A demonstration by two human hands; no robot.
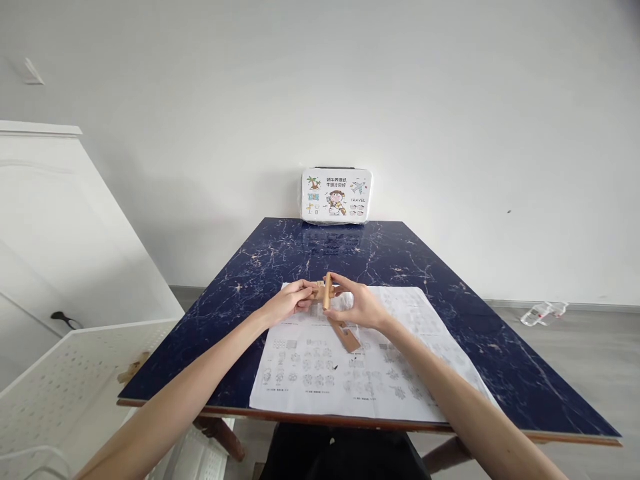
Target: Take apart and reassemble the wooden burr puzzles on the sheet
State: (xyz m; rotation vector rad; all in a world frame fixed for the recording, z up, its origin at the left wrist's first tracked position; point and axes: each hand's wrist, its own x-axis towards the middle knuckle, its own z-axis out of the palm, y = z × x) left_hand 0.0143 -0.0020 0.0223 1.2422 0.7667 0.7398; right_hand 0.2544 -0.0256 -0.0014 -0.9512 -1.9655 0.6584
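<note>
Your left hand (287, 301) and right hand (357, 305) are both pinched tight on a small wooden puzzle (324, 291), held up between them, just above the paper (320, 380) on the bench (500, 333). The wood looks light, hard and smooth. Loose sticks could slip out, so hold the thick middle, not the ends. Another wooden piece (347, 335) lies just under your right hand. Left of your left hand sits a white basket (60, 380) with a wooden bit (131, 369) by its rim. Far past both hands stands a white case (336, 195), shut.
</note>
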